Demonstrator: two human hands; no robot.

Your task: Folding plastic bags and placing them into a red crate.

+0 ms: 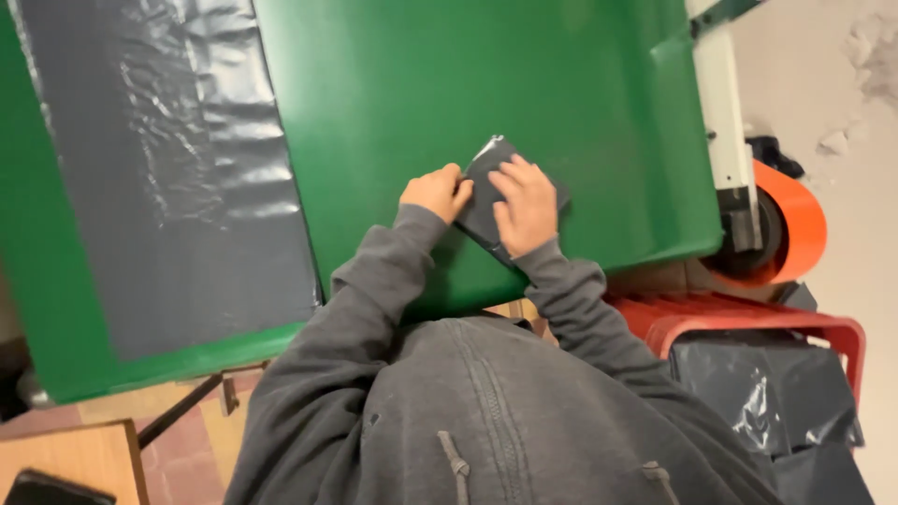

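left hand (436, 193) | right hand (524, 204) | flat on dark folded sheet (488, 192), half-hidden | green table (524, 84)

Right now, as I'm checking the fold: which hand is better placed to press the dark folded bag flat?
Probably the right. The right hand lies flat on top of the dark folded bag, fingers spread. The left hand is curled at its left edge only.

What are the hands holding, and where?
Both hands press a folded dark plastic piece flat on the green table: left hand at its left edge, right hand on top.
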